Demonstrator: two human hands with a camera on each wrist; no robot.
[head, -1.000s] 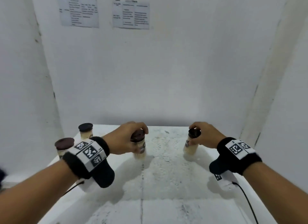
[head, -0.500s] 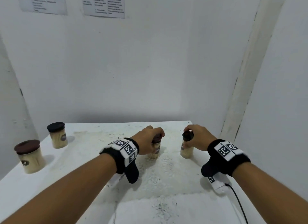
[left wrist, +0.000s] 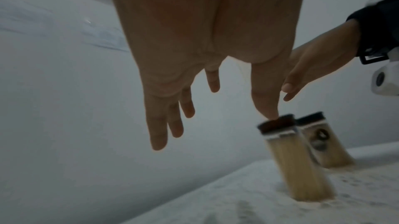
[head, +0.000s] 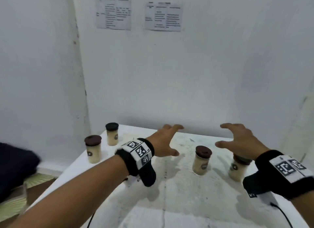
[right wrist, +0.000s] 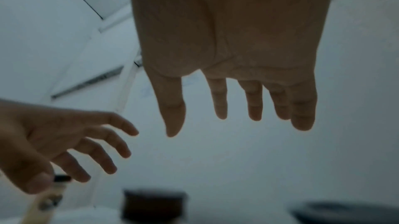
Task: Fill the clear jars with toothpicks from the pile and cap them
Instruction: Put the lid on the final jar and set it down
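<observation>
Nearest the front edge of the white table (head: 169, 202), both forearms reach in, each with a black wristband carrying printed square markers. Past the wrists, toward the table's right side, two capped jars stand upright and side by side, both packed with pale toothpicks. One jar with a brown lid (head: 202, 160) stands between the two hands, apart from both; in the head view it holds no contact with any finger. The jar by the right edge (head: 238, 168) sits under the heel of the right hand (head: 241, 141), partly covered by the wrist, and the pictures do not show any finger on it.

That right hand hovers above the table with its fingers (right wrist: 220, 101) spread and nearly straight, released, holding nothing. The left hand (head: 164, 141) hangs likewise over the middle of the table, fingers (left wrist: 159, 125) splayed and loose, gripping nothing. From the left wrist view the thumb tip lines up with the lid of the nearer jar, but the blur leaves it unclear whether they touch; the head view shows a gap.

Farther off, along the table's left edge, two more filled and capped jars stand well apart from the hands: a brown-lidded jar (head: 93, 150) nearer, and a black-lidded jar (head: 112, 134) close to the far left corner.

Beyond the far edge rises a white wall with two printed sheets (head: 113, 14) fixed high up.
</observation>
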